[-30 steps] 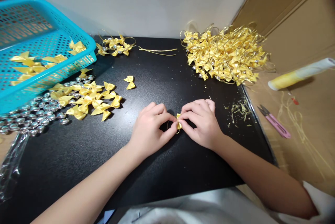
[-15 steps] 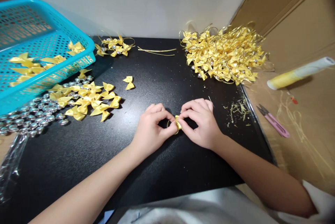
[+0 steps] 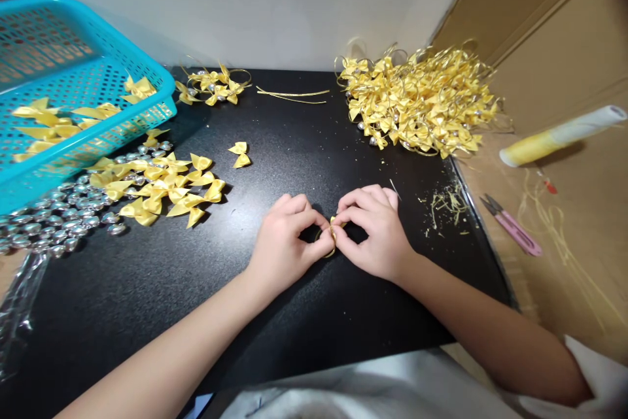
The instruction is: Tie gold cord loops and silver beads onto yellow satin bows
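Observation:
Between my fingertips, low over the black tabletop, is a small yellow ribbon bow (image 3: 333, 220) with a loop of gold cord (image 3: 331, 253). My left hand (image 3: 292, 233) pinches it from the left with thumb and forefinger. From the right, my right hand (image 3: 375, 229) pinches it too, and the two sets of fingertips nearly touch. Most of the bow is hidden behind the fingers. A thin pale needle-like piece (image 3: 395, 189) sticks up beside the right hand's knuckles. One loose yellow bow (image 3: 240, 154) lies beyond my left hand.
A blue basket (image 3: 169, 89) with bows stands at left, beside loose bows (image 3: 171, 187) and silver beads (image 3: 59, 219). Finished-looking bows with cords form a large pile (image 3: 417, 102). Cut cords (image 3: 293, 93) lie at the back. Pink snips (image 3: 515, 229) and a yellow-white roll (image 3: 562, 136) are at right.
The fingertips have closed in over the bow, so less of it shows. Both hands stay in nearly the same place, and the view has shifted very slightly.

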`<control>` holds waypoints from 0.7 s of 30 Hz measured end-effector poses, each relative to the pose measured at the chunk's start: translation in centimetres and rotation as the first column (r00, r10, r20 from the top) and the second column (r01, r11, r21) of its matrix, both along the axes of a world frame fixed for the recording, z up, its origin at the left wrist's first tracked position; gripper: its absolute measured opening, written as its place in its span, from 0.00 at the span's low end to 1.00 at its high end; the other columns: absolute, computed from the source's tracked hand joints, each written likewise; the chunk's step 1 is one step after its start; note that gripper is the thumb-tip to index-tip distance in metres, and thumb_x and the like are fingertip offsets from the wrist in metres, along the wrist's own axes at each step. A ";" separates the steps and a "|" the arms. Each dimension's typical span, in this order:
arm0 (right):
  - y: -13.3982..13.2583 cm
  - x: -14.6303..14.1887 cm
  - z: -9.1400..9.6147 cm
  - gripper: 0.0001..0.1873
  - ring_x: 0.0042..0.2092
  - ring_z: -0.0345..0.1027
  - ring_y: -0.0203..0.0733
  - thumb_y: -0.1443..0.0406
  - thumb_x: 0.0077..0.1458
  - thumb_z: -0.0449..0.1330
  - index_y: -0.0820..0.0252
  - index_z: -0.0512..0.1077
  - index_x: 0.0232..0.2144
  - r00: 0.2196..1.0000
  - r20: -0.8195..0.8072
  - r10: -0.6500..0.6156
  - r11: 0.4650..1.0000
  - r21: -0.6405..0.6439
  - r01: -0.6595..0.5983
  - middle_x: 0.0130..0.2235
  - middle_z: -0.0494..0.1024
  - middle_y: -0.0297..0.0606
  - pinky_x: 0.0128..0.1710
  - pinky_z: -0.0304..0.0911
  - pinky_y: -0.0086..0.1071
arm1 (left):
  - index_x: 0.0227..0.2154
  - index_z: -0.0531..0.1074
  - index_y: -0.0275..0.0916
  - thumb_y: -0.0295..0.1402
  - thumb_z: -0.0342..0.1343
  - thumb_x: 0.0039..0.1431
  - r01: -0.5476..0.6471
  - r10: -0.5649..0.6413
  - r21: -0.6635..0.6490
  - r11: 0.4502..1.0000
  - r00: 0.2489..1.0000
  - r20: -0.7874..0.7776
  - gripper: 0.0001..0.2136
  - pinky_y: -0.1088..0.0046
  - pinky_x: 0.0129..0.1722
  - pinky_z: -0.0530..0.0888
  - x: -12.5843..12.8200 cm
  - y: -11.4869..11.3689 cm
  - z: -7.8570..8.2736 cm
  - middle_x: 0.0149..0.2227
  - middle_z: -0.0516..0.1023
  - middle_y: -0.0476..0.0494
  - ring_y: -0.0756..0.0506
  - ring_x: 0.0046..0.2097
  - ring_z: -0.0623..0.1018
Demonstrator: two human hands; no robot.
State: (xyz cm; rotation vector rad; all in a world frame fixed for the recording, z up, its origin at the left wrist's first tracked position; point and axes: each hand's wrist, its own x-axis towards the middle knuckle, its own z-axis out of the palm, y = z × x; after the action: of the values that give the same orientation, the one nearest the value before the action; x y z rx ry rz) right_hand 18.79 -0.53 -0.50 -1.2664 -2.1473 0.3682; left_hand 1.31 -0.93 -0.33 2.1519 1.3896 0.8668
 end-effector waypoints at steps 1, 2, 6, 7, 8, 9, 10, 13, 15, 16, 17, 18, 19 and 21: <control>0.0 0.0 0.0 0.08 0.40 0.66 0.42 0.68 0.52 0.61 0.56 0.71 0.22 1.000 0.002 -0.002 1.000 0.007 0.002 0.33 0.78 0.32 0.45 0.49 0.42 | 0.24 0.75 0.38 0.29 0.58 0.54 0.001 -0.001 0.012 1.000 1.000 -0.005 0.06 0.70 0.31 0.66 0.0 0.0 0.0 0.23 0.67 0.50 0.48 0.29 0.67; 0.1 0.0 0.0 0.08 0.40 0.66 0.42 0.68 0.52 0.61 0.56 0.71 0.22 1.000 0.004 -0.004 1.000 0.014 0.004 0.33 0.78 0.32 0.45 0.49 0.42 | 0.24 0.75 0.38 0.30 0.58 0.55 0.000 0.000 0.023 1.000 1.000 -0.009 0.06 0.70 0.31 0.66 0.0 0.0 -0.1 0.23 0.67 0.50 0.48 0.29 0.67; 0.1 0.1 0.0 0.07 0.40 0.67 0.42 0.69 0.51 0.61 0.57 0.71 0.22 1.000 0.011 -0.009 0.999 0.046 0.008 0.33 0.78 0.32 0.45 0.49 0.42 | 0.23 0.75 0.38 0.30 0.58 0.55 0.000 0.001 0.043 0.999 1.000 -0.030 0.07 0.70 0.32 0.65 0.0 0.0 -0.2 0.23 0.66 0.50 0.48 0.29 0.67; 0.0 0.1 0.0 0.07 0.40 0.66 0.42 0.69 0.51 0.61 0.57 0.71 0.22 1.000 0.014 -0.009 0.999 0.051 0.008 0.33 0.78 0.32 0.44 0.49 0.42 | 0.23 0.75 0.38 0.30 0.58 0.55 0.000 0.001 0.043 0.999 0.999 -0.034 0.07 0.70 0.32 0.65 0.0 0.0 -0.2 0.23 0.66 0.50 0.48 0.29 0.67; 0.0 0.1 0.0 0.07 0.40 0.66 0.42 0.69 0.51 0.61 0.57 0.71 0.22 1.000 0.016 -0.008 0.998 0.055 0.007 0.33 0.78 0.32 0.44 0.49 0.42 | 0.23 0.75 0.38 0.30 0.58 0.55 0.000 0.002 0.042 0.999 0.999 -0.037 0.07 0.70 0.32 0.65 0.0 0.0 -0.2 0.23 0.66 0.50 0.48 0.29 0.67; 0.0 0.1 0.0 0.07 0.40 0.66 0.42 0.69 0.51 0.61 0.57 0.71 0.22 1.000 0.019 -0.009 0.998 0.055 0.008 0.33 0.78 0.32 0.44 0.49 0.42 | 0.23 0.75 0.38 0.31 0.58 0.55 -0.001 0.003 0.041 0.999 0.999 -0.040 0.07 0.70 0.32 0.65 0.0 0.0 -0.1 0.23 0.67 0.50 0.48 0.29 0.67; -0.1 0.1 0.0 0.07 0.40 0.66 0.42 0.69 0.51 0.61 0.57 0.71 0.22 1.000 0.021 -0.010 0.999 0.054 0.009 0.33 0.78 0.32 0.44 0.49 0.42 | 0.23 0.75 0.38 0.31 0.59 0.55 -0.002 0.003 0.043 0.999 0.999 -0.041 0.07 0.70 0.32 0.65 0.0 -0.1 -0.2 0.23 0.67 0.49 0.48 0.29 0.67; -0.1 0.1 0.1 0.06 0.40 0.66 0.42 0.69 0.51 0.61 0.57 0.71 0.23 1.000 0.018 -0.015 0.999 0.046 0.014 0.33 0.78 0.32 0.45 0.49 0.42 | 0.24 0.76 0.38 0.32 0.58 0.56 -0.001 0.003 0.045 0.999 0.999 -0.050 0.07 0.70 0.32 0.65 -0.1 -0.1 -0.2 0.23 0.67 0.49 0.47 0.29 0.67; -0.1 0.2 0.3 0.05 0.40 0.66 0.43 0.68 0.51 0.61 0.56 0.71 0.24 1.000 0.011 -0.018 0.999 0.042 0.018 0.34 0.78 0.33 0.45 0.49 0.42 | 0.24 0.76 0.38 0.33 0.58 0.56 -0.004 0.006 0.040 0.999 0.998 -0.058 0.07 0.70 0.32 0.65 -0.1 -0.1 -0.3 0.23 0.67 0.49 0.47 0.29 0.67; -0.1 0.2 0.4 0.04 0.40 0.67 0.43 0.68 0.50 0.61 0.56 0.71 0.24 1.000 0.008 -0.019 0.999 0.041 0.018 0.34 0.78 0.33 0.45 0.49 0.42 | 0.24 0.77 0.39 0.33 0.58 0.56 -0.006 0.008 0.037 0.999 0.998 -0.059 0.08 0.70 0.32 0.65 -0.1 -0.1 -0.3 0.23 0.67 0.49 0.47 0.29 0.67; -0.1 0.2 0.4 0.04 0.40 0.67 0.43 0.68 0.50 0.61 0.56 0.71 0.25 1.000 0.006 -0.017 0.999 0.038 0.017 0.34 0.78 0.33 0.45 0.49 0.42 | 0.25 0.77 0.38 0.33 0.58 0.57 -0.009 0.011 0.035 0.999 0.998 -0.059 0.08 0.70 0.32 0.65 0.0 -0.1 -0.3 0.23 0.67 0.49 0.47 0.29 0.67; -0.1 0.2 0.5 0.03 0.40 0.67 0.43 0.68 0.50 0.61 0.56 0.72 0.25 1.000 0.005 -0.013 0.999 0.035 0.013 0.34 0.78 0.33 0.45 0.49 0.42 | 0.25 0.77 0.38 0.33 0.58 0.57 -0.010 0.011 0.032 0.999 0.998 -0.056 0.08 0.70 0.31 0.66 0.0 -0.1 -0.2 0.23 0.67 0.49 0.47 0.29 0.67; -0.1 0.3 0.5 0.03 0.40 0.67 0.43 0.67 0.51 0.61 0.56 0.72 0.25 1.000 0.006 -0.008 1.000 0.028 0.008 0.34 0.78 0.34 0.45 0.50 0.42 | 0.25 0.77 0.38 0.33 0.58 0.57 -0.009 0.011 0.026 1.000 0.999 -0.051 0.08 0.70 0.31 0.66 0.0 0.0 -0.2 0.23 0.67 0.49 0.47 0.29 0.67; 0.0 0.3 0.5 0.03 0.41 0.67 0.44 0.67 0.51 0.61 0.56 0.72 0.26 1.000 0.013 0.002 1.000 0.012 -0.003 0.35 0.78 0.34 0.45 0.49 0.43 | 0.26 0.78 0.38 0.32 0.58 0.57 -0.012 0.012 0.000 1.000 1.000 -0.023 0.07 0.70 0.31 0.66 -0.1 0.0 0.0 0.23 0.67 0.49 0.47 0.29 0.67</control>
State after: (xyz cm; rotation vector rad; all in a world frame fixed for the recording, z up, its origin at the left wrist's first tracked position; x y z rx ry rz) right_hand 19.09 -0.57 -0.03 -1.2632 -2.1594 0.3489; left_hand 1.22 -0.96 -0.36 2.1618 1.4156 0.8484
